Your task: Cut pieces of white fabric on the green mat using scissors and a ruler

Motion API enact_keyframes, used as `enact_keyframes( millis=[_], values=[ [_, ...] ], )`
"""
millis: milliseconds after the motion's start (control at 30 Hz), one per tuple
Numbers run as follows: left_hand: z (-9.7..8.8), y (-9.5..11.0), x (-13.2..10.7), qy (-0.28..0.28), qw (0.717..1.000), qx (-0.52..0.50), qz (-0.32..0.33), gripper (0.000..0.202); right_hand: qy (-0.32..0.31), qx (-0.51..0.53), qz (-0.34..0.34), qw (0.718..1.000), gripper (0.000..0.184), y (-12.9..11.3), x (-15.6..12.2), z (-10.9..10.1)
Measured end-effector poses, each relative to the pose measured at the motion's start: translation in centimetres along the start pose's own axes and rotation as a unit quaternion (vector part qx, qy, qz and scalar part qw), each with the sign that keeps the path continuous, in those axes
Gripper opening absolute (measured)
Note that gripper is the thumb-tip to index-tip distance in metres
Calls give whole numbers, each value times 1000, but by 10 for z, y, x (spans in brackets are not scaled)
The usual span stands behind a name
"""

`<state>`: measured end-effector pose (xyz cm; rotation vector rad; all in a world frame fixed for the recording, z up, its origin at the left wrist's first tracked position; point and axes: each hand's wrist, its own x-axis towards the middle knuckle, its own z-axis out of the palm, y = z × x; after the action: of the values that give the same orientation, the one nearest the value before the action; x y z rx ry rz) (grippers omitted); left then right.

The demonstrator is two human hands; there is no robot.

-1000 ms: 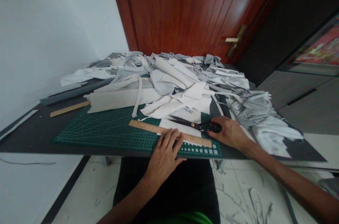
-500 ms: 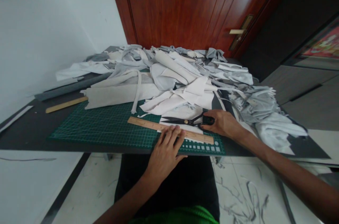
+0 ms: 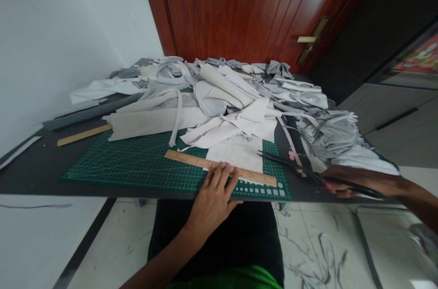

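Observation:
My left hand (image 3: 212, 200) lies with outstretched fingers on a wooden ruler (image 3: 190, 157), pressing it down near its middle. Under the ruler is a pale piece of fabric (image 3: 239, 152), its far side covered by other cloth and a thin edge showing on the near side. Both rest on a green cutting mat (image 3: 133, 161). At the right, my right hand (image 3: 356, 180) is closed around the handles of black scissors (image 3: 282, 158). The blades point left, their tips over the fabric's right edge. Whether they touch it I cannot tell.
A heap of white and grey fabric scraps (image 3: 226, 88) covers the back of the dark table (image 3: 30, 175). More crumpled cloth (image 3: 328, 134) lies at the right. A second wooden strip (image 3: 84, 135) sits left of the mat. Thin offcuts (image 3: 325, 257) litter the floor.
My right hand has moved right with the scissors, from over the fabric to beyond the mat's right edge, uncovering the fabric. My left hand and the ruler have stayed put.

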<state>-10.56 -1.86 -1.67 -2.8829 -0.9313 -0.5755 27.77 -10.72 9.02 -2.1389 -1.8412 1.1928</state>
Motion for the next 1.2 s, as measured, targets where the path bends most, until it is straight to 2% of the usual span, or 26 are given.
enact_keyframes(
  millis=[33, 100, 267, 433, 633, 833, 1000, 1200],
  values=[
    [0, 0, 0, 7, 1000, -1, 1, 85, -77, 45, 42, 995, 61, 8, -7, -5],
    [-2, 1, 1, 16, 1000, -5, -3, 84, -172, 106, 96, 975, 61, 21, -14, -13],
    [-7, 4, 2, 2, 1000, 15, -22, 84, -204, 121, 123, 964, 65, 37, -11, -10],
    [-4, 4, 0, 1, 999, 52, -5, 85, -254, 137, 112, 951, 69, 34, 0, -3],
    [-3, 4, -2, 1, 998, 64, -6, 87, -256, 134, 102, 952, 67, 20, 9, -6],
    [-5, 6, -2, -8, 998, 67, -16, 87, -231, 171, 110, 951, 57, 34, 10, -10],
    [-1, 5, -3, 13, 997, 74, -7, 88, -238, 147, 94, 955, 53, 40, 15, -11],
    [3, 4, -4, 22, 997, 67, -6, 81, -247, 133, 82, 956, 57, 38, 21, -10]
  ],
)
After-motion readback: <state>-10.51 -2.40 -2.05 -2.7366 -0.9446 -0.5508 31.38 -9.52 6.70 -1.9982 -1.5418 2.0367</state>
